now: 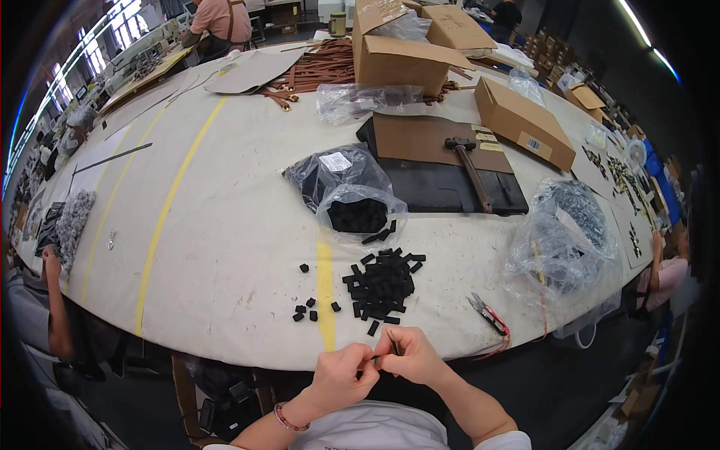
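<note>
My left hand (345, 375) and my right hand (412, 358) meet at the table's near edge, both with fingers pinched. Between their fingertips is a small black piece (375, 358), mostly hidden. A thin dark strip (394, 343) sticks up from my right hand's grip; its kind cannot be made out. Just beyond lies a heap of small black rectangular blocks (381, 285). Several similar black pieces (311, 302) are scattered left of it. Behind the heap, an open clear plastic bag (397, 219) holds more black blocks.
Thread snips (489, 315) lie right of the heap, near a bundled clear plastic bag (562, 236). A hammer (469, 172) rests on a black and brown slab (420, 187). Cardboard boxes (525, 120) and brown straps (322, 67) stand farther back. Other people sit around the table.
</note>
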The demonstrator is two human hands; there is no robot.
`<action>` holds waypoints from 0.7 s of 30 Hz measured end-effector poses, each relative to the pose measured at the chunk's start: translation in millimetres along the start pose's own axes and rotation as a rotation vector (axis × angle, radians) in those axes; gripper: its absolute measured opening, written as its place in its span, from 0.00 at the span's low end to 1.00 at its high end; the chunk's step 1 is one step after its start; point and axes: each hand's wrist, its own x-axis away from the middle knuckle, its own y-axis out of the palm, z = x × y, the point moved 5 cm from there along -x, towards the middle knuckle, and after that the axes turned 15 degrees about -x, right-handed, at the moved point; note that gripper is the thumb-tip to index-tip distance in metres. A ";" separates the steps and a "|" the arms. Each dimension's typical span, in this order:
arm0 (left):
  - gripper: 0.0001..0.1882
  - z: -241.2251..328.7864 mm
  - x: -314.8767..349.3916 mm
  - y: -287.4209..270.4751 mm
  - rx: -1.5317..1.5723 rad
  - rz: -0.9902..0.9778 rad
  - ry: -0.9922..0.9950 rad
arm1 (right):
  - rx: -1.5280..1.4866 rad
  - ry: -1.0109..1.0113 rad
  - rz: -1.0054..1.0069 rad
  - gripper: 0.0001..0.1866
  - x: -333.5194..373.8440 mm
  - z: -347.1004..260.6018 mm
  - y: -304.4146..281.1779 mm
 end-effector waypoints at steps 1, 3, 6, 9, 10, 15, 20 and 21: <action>0.05 5.0 -0.7 -0.6 -0.180 0.114 0.162 | 0.323 -0.178 0.076 0.04 1.3 -11.1 5.0; 0.06 8.0 0.1 1.8 -0.362 0.227 0.323 | 0.645 -0.355 0.152 0.04 2.8 -19.5 12.3; 0.06 5.3 0.3 2.0 -0.346 0.250 0.337 | 0.759 -0.475 0.178 0.05 6.0 -26.3 19.3; 0.04 -9.9 -0.5 -3.6 -0.005 0.165 0.101 | 0.558 -0.223 0.112 0.04 9.7 -28.0 21.3; 0.05 -25.2 -0.1 -2.5 0.393 0.101 -0.151 | 0.518 -0.165 0.105 0.05 12.5 -25.3 17.1; 0.05 -28.0 -6.7 9.3 1.128 -0.104 -0.568 | 0.629 -0.151 0.061 0.09 16.6 -22.1 10.1; 0.07 -36.9 1.0 11.1 1.286 -0.207 -0.570 | 0.534 -0.062 0.054 0.07 11.0 -14.7 9.8; 0.07 -34.4 0.8 13.2 1.353 -0.254 -0.565 | 0.510 -0.083 0.036 0.07 11.8 -13.6 8.9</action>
